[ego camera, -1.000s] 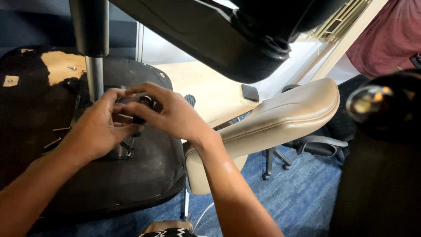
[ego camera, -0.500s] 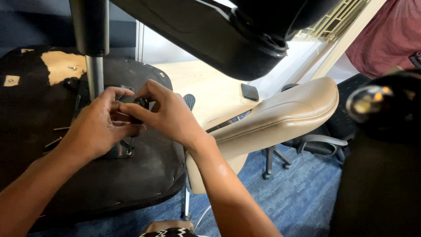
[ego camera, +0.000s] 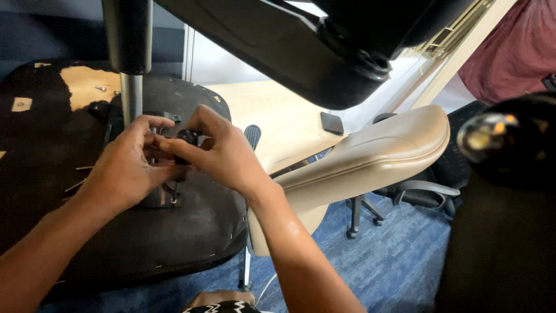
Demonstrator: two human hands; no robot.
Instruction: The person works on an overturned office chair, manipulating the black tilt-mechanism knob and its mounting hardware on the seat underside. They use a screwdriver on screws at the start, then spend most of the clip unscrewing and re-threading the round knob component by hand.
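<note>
Black round knob (ego camera: 186, 138) between pinching fingers (ego camera: 174, 146)

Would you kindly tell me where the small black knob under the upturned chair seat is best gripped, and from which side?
Grip the small black knob around its rounded rim with fingertips, coming from the right and above, as the right hand does. The metal column and left hand crowd its left, and the seat underside lies behind it.

Blue carpet floor (ego camera: 399, 261), office chair base (ego camera: 362, 217), perhaps wheeled

Both hands (ego camera: 174, 159) — small black knob (ego camera: 186, 137)
</note>
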